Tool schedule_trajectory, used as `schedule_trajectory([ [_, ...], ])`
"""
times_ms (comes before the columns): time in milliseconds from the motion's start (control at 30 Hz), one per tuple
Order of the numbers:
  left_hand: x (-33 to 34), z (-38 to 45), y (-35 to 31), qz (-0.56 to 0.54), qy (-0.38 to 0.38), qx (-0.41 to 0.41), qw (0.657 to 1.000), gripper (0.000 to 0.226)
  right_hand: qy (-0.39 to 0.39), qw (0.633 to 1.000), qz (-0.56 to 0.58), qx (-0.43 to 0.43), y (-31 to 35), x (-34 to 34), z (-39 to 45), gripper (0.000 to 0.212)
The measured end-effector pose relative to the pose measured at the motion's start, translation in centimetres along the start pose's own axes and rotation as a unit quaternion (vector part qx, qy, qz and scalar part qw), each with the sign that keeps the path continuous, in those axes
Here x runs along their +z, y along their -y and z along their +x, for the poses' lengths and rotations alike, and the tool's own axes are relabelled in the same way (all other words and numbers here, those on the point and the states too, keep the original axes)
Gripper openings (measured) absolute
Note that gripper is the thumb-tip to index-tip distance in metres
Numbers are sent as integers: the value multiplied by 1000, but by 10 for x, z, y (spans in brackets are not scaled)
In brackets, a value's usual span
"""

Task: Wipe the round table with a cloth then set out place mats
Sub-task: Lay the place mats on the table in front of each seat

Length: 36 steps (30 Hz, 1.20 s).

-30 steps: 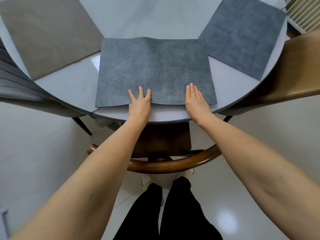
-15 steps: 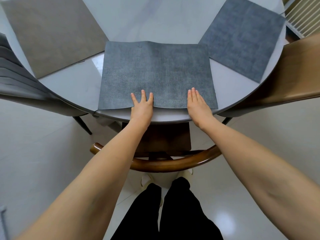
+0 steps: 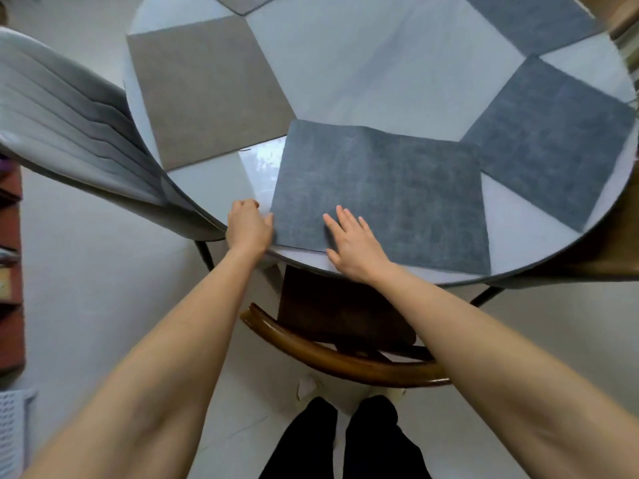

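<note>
Right hand (image 3: 356,245) is laid flat, fingers straight and slightly spread, on the near-left part of the blue-grey place mat (image 3: 383,195), which lies at the near edge of the round tabletop (image 3: 345,63). Left hand (image 3: 249,226) is set at the mat's left edge with fingers curled, thumb touching that edge; whether its grip has hold of anything cannot be told. Beige place mat (image 3: 207,95) is seen to the left, two more blue-grey mats (image 3: 553,140) to the right.

Place mats: five in view. Three are blue-grey (image 3: 380,195) (image 3: 553,140) (image 3: 532,19); two are beige (image 3: 207,88) (image 3: 242,0). Tables: one (image 3: 345,63). Chairs: three (image 3: 69,126) (image 3: 339,354) (image 3: 619,236). Hands: two (image 3: 249,226) (image 3: 356,243).
</note>
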<state>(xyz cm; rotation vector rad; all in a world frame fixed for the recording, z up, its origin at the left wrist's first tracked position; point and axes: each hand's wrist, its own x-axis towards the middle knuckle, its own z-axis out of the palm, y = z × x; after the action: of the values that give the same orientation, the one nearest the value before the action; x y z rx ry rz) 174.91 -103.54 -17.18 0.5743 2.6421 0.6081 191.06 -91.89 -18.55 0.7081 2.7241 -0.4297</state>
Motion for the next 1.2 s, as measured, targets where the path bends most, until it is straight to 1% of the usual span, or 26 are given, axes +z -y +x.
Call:
schedule_trajectory([
  [100,-1,12,14,-31,0,-15,999,30,24,999,-29,-8,28,7,22,74],
  [167,1,13,14,-42,0,-17,999,25,8,999,-40,-5,33,7,28,73],
  [267,-1,16,21,-55,7,-23,998,23,-15,996,-88,-28,41,6,38,65],
  [333,-2,16,24,-59,16,-24,998,30,-18,990,-134,-50,46,4,42,55],
  [433,-3,14,26,-41,30,-27,998,54,-26,977,-191,-96,59,2,42,30],
  [500,-6,13,26,-24,38,-21,999,60,-26,965,-227,-130,69,2,40,21],
  [567,-8,13,25,-11,52,-12,999,66,-22,953,-258,-155,76,3,38,23],
  [667,-10,15,27,3,67,-3,998,77,-30,948,-273,-159,83,2,37,27],
  [733,-8,17,32,20,79,2,997,73,-31,947,-275,-165,85,3,34,28],
  [800,-6,21,37,46,99,6,994,61,-27,947,-274,-163,85,6,33,28],
  [867,-6,25,38,62,113,3,992,57,-24,952,-261,-157,85,9,34,28],
  [933,-9,25,36,97,124,9,988,53,-28,967,-210,-142,82,11,36,26],
  [1000,-10,20,30,129,116,9,985,50,-36,987,-102,-121,73,12,34,26],
  [1067,-9,12,21,144,93,9,985,53,-57,993,-3,-101,56,11,26,28],
  [1133,1,1,3,166,91,67,980,59,-91,993,60,-52,34,5,14,27],
  [1200,21,-14,-33,185,125,164,961,67,-126,987,96,32,-3,-7,-3,29],
])
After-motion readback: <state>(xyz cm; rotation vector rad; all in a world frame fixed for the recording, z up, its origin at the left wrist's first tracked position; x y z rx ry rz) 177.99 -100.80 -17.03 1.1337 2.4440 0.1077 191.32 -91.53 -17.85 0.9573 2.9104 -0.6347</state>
